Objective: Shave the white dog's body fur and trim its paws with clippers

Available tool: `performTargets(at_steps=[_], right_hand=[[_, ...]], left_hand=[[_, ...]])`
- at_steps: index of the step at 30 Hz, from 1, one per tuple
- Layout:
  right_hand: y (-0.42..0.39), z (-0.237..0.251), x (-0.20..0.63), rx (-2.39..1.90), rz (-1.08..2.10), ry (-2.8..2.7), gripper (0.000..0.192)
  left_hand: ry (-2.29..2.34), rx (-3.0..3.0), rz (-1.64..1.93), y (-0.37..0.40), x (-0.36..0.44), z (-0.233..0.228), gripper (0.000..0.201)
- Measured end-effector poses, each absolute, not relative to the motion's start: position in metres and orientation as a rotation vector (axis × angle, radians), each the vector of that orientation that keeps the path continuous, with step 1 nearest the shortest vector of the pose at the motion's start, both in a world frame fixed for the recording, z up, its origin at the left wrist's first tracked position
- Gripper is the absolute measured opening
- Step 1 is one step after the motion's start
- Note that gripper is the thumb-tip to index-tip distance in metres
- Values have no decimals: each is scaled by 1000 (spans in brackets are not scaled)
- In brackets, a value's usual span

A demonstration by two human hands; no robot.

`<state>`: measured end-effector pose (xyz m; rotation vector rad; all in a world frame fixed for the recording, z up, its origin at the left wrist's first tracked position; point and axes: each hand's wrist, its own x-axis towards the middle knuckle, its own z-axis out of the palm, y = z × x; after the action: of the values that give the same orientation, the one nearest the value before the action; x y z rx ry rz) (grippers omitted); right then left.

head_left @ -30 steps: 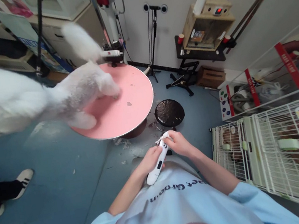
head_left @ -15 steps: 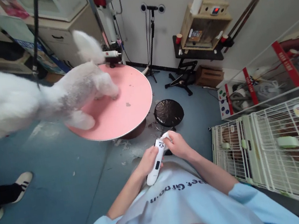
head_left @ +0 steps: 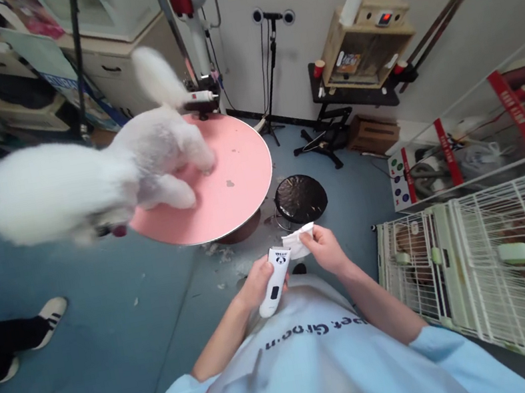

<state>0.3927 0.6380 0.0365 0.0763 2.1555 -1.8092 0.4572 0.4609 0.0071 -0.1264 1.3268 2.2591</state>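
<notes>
My left hand (head_left: 257, 280) is closed around a white pet hair clipper (head_left: 273, 286), its blade end pointing away from me. A folded white tissue (head_left: 299, 241) is pinched in my right hand (head_left: 327, 249), close beside the clipper's blade. Ahead and to the left, a fluffy white dog (head_left: 153, 151) stands on a round pink grooming table (head_left: 243, 173), its head out past the table's left edge. Neither hand touches the dog.
Beyond my hands stands a round black stool (head_left: 299, 198). White wire cages (head_left: 517, 260) line the right side. A wooden box (head_left: 368, 46) sits on a black stand by the wall. Another person's shoe (head_left: 51, 322) shows at left, and cut hair lies on the floor.
My right hand has drawn slightly right, and the tissue now shows spread out beside the clipper's blade. The dog's head has come into view, lowered and turned toward me.
</notes>
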Motion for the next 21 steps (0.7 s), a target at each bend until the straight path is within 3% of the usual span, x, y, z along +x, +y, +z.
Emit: performTargets(at_steps=[9,14,17,21], right_hand=[[642,44,403,26,-1903,2100,37],[646,61,414,-246,-1892,2404,21],[645,74,419,-609,-1776,2574,14],[639,81,418,-887,-1391,2699,15]], left_hand=[[1833,151,2040,457,457,29,69],[2123,209,1838,456,457,47,49],[2234,223,1719,458,456,57,43],[2381,209,1484,462,456,68,34]])
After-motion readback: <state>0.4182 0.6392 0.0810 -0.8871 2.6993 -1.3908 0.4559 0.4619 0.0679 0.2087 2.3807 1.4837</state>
